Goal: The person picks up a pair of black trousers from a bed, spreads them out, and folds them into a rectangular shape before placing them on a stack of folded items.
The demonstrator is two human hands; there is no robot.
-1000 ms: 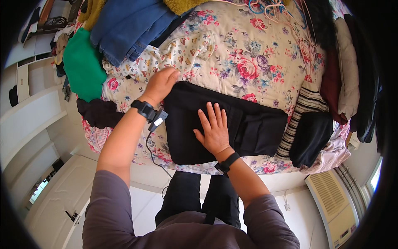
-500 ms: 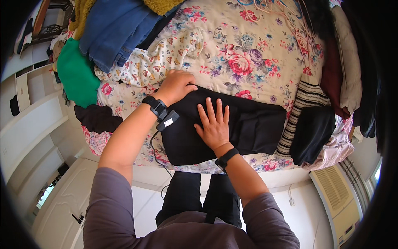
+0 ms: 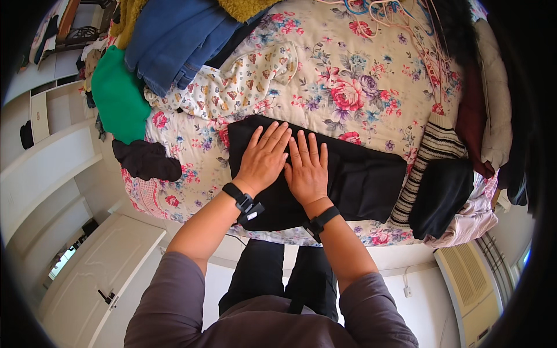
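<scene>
A folded black garment (image 3: pixel 365 182), its exact kind unclear, lies along the near edge of a bed with a floral cover (image 3: pixel 325 104). Flat on its left part rests my left hand (image 3: pixel 266 155), fingers stretched out. Right beside it my right hand (image 3: pixel 307 171) presses on the cloth too, fingers spread and holding nothing. The two hands almost touch at the thumbs. Just beyond the garment's far left corner lies a white cloth with a small printed pattern (image 3: pixel 232 87).
To the left are blue jeans (image 3: pixel 174 40), a green cloth (image 3: pixel 119 95) and a dark crumpled cloth (image 3: pixel 148 161). On the right lie a striped knit (image 3: pixel 426 165), a folded black piece (image 3: pixel 444 194) and a beige padded garment (image 3: pixel 494 95). Cords (image 3: pixel 383 14) lie at the far side.
My left hand has left the garment's far left edge and come down flat on it, beside the right hand. The right hand stays on the cloth. The whole view has shifted slightly.
</scene>
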